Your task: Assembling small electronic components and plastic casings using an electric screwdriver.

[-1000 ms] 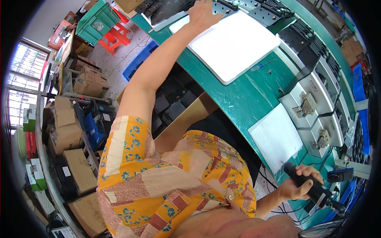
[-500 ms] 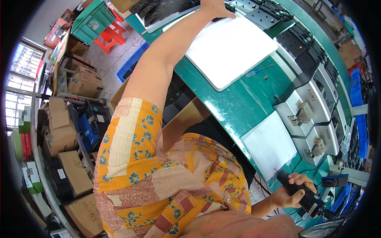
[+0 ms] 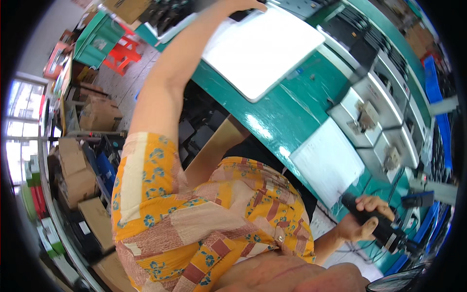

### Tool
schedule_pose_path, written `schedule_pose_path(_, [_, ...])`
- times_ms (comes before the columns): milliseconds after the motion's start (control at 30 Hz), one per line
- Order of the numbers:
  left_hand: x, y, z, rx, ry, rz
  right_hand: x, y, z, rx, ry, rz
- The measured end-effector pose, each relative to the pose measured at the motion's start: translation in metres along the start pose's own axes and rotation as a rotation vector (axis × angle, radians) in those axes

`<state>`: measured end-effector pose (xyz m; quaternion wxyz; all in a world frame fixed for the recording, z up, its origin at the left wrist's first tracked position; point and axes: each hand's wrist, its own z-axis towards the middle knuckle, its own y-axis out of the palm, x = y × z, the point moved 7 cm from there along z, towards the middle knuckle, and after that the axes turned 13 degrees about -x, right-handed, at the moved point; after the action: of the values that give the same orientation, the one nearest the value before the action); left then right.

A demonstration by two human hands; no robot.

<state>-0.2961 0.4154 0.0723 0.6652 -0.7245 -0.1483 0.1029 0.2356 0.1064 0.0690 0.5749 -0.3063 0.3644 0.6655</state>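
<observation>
My right hand (image 3: 362, 221), at the lower right, is wrapped round a black electric screwdriver (image 3: 387, 235) that lies across the palm. Its front end points up and left, near a white sheet (image 3: 330, 163) on the green table (image 3: 296, 107). Stretched to the far edge of the view, my left hand (image 3: 244, 4) is partly cut off and blurred. It is over the far side of a large white panel (image 3: 265, 53), close to dark parts; whether it grips anything is hidden.
Silver-grey housings with metal blocks (image 3: 366, 117) stand along the right of the table. Black parts (image 3: 348, 31) lie in rows behind them. To the left are cardboard boxes (image 3: 99, 113), a green crate (image 3: 97, 41) and a red stool (image 3: 122, 54).
The view has shifted, so the table and white panel sit further left and up. My left hand has moved slightly left. My right hand keeps its hold on the electric screwdriver.
</observation>
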Motion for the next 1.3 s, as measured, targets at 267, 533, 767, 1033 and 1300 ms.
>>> schedule_pose_path(267, [0.040, -0.041, -0.140, 0.173, 0.475, -0.121, 0.010, 0.001, 0.005, -0.021, 0.021, 0.098])
schedule_pose_path(533, [0.187, -0.006, -0.330, 0.470, 1.859, -0.812, 0.007, -0.004, 0.003, -0.082, -0.041, 0.140])
schedule_pose_path(767, [0.249, 0.052, -0.357, -0.058, 1.501, -0.406, 0.007, -0.009, 0.005, -0.185, -0.056, 0.161])
schedule_pose_path(1033, [0.266, 0.087, -0.344, -0.025, 1.467, -0.284, 0.008, -0.008, 0.007, -0.213, -0.060, 0.195])
schedule_pose_path(1300, [0.266, 0.073, -0.347, -0.397, 1.328, -0.335, 0.014, -0.013, 0.019, -0.391, -0.068, 0.269])
